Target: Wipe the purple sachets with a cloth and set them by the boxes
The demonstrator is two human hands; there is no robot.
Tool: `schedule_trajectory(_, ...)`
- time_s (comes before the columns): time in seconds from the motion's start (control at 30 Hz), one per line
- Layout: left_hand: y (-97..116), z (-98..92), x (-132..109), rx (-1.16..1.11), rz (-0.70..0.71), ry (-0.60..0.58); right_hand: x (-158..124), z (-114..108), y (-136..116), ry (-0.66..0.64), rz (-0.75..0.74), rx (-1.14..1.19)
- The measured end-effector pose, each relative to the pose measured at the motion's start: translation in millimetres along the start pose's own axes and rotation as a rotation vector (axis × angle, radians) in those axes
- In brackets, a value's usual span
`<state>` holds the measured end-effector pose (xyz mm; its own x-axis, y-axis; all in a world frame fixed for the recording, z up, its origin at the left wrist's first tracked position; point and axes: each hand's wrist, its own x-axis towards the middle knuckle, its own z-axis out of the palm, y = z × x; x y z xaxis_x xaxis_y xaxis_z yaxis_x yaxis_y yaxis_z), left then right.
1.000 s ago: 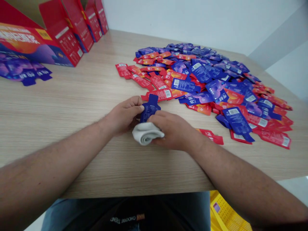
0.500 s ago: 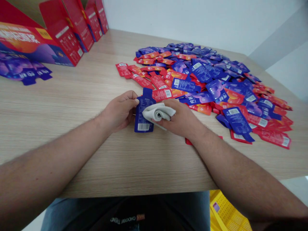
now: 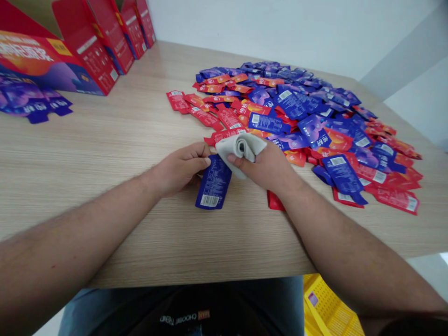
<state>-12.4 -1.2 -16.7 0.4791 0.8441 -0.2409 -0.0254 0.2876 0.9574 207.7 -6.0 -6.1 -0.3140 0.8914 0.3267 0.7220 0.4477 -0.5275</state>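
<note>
My left hand pinches the top of a blue pouch, which lies with its barcode end towards me on the wooden table. My right hand is closed round a rolled white cloth and presses it against the upper end of that pouch. A red pouch peeks out from under my right wrist. Just beyond both hands begins a big spread of red and blue pouches.
Open red and blue cartons stand at the far left, with a few blue pouches in front of them. A yellow crate sits on the floor below the table's near edge, right of my lap.
The cloth in my right hand has moved from the pouch's near end up to its far end, uncovering the barcode. The pouch has slid slightly towards me and tilted.
</note>
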Motion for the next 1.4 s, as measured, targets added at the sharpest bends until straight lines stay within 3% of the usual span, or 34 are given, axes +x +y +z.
schedule_trajectory(0.07, -1, 0.2, 0, -0.017, 0.022, 0.002, 0, -1, 1, 0.042, 0.014, -0.009)
schedule_trajectory(0.3, 1, 5.4, 1, -0.055, 0.009, 0.098, -8, 6, -11, -0.013, -0.072, 0.033)
schedule_trajectory(0.47, 7, 9.1, 0, -0.117, -0.016, 0.177, -14, 9, -20, -0.280, -0.243, -0.004)
schedule_trajectory(0.67, 4, 4.8, -1, -0.054, -0.010, 0.066, -3, 4, -2, 0.065, -0.027, -0.003)
schedule_trajectory(0.83, -2, 0.9, 0, -0.038, 0.034, 0.030, -1, 3, 1, 0.044, -0.005, 0.008)
schedule_trajectory(0.97, 1, 4.8, 0, -0.057, 0.023, 0.073, -6, 5, -8, 0.015, -0.031, 0.036)
schedule_trajectory(1.13, 6, 9.3, 1, -0.146, -0.014, 0.171, -11, 9, -14, -0.220, -0.202, 0.010)
schedule_trajectory(1.27, 6, 8.6, 1, -0.147, -0.027, 0.173, -9, 9, -10, 0.010, -0.063, -0.021)
schedule_trajectory(1.33, 6, 8.2, 1, -0.147, -0.026, 0.179, -10, 9, -13, -0.071, -0.107, -0.008)
schedule_trajectory(1.4, 5, 8.2, 1, -0.163, -0.016, 0.172, -12, 9, -18, -0.297, -0.230, -0.014)
